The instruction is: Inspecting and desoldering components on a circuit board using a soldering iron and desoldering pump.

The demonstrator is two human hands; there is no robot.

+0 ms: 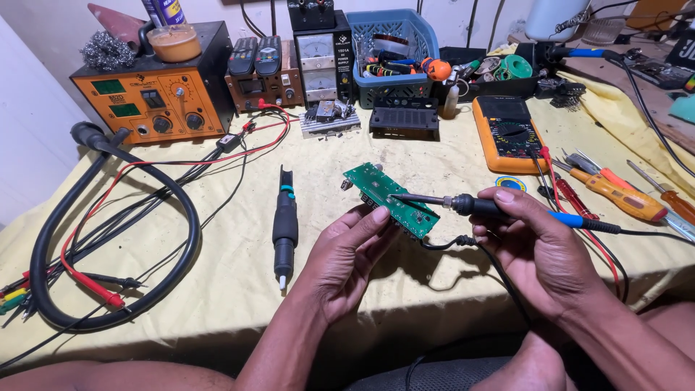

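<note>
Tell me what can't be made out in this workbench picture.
- Underside of the green circuit board: faces away from the head camera, and the left hand covers part of it.
- Exact spot touched by the black-handled soldering iron in the right hand: too small.
- Contents of the blue plastic basket: partly hidden by its wall.
- Coiled black cable: its thin wires are cut off by the left edge.

Two bare hands, no sleeves

The left hand [346,255] and right hand [537,242] are showing bare forearms, wearing no gloves, rings or watch.
</note>
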